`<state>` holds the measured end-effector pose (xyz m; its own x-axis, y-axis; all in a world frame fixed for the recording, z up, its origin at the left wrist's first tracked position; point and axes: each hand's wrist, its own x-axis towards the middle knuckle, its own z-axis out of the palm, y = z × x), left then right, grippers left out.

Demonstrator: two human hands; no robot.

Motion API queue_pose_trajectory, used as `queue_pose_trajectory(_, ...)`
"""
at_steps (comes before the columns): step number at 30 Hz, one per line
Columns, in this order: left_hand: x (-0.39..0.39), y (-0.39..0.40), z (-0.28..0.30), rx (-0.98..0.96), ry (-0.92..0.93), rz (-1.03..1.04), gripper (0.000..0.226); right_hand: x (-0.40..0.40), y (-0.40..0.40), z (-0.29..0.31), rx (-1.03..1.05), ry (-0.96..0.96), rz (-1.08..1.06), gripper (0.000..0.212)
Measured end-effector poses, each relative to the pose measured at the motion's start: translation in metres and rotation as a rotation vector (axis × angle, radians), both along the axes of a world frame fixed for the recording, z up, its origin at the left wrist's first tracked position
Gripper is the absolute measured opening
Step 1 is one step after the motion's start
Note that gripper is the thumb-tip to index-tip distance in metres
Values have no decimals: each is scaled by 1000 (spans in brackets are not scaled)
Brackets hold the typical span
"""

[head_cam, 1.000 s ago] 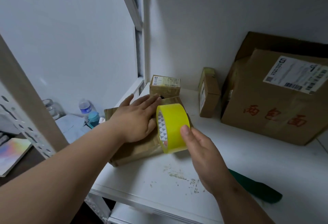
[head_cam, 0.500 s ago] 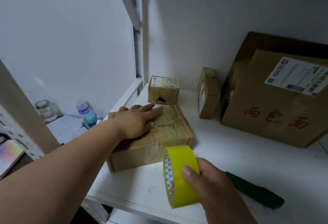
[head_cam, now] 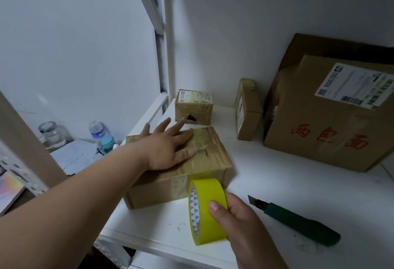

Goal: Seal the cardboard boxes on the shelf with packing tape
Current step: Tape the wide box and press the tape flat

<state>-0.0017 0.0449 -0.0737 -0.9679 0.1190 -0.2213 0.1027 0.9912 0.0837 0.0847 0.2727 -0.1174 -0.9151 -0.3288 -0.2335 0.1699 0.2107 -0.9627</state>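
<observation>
A person's two bare arms reach over a white shelf (head_cam: 277, 185). The left hand (head_cam: 168, 149) lies flat, fingers straight and spread, palm down on top of a low cardboard box (head_cam: 170, 185) near the shelf's front left corner; the box top shows glossy clear tape. The right hand (head_cam: 238, 224) grips a roll of yellow packing tape (head_cam: 207, 209), thumb curled over its outer face and the other fingers hidden behind it, holding it upright just in front of the box's near right corner. A green-handled utility knife (head_cam: 298, 221) lies on the shelf to the right of that hand, blade pointing toward the box. Farther back stand a small labelled box (head_cam: 194, 107), a thin box on edge (head_cam: 248, 110) and a large box with red characters (head_cam: 332, 115) at the right. Beyond the shelf's left edge, lower down, are a glass jar (head_cam: 52, 134) and a water bottle (head_cam: 97, 130).
</observation>
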Motion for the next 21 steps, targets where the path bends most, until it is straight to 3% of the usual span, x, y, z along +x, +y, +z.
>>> queue_pose_trajectory(3,11,12,-4,59,229,-154,71,-2,-3,-2,-25,21,-19,51)
queue_pose_trajectory(5,16,18,-6,119,147,-204,73,-2,-2,-5,-22,27,-17,52)
queue_pose_trajectory(8,19,23,-5,-34,-51,-237,69,-1,-3,-9,-35,35,-5,57)
queue_pose_trajectory(11,16,25,0,-59,-136,-229,69,0,-5,-12,-39,41,11,76)
queue_pose_trajectory(13,16,25,1,-69,-155,-229,72,-1,-4,-13,-32,55,1,64)
queue_pose_trajectory(17,26,24,-10,5,64,-276,75,-1,2,-12,-25,77,-32,41)
queue_pose_trajectory(21,32,25,-11,87,147,-303,63,6,-1,-20,-19,95,-30,53)
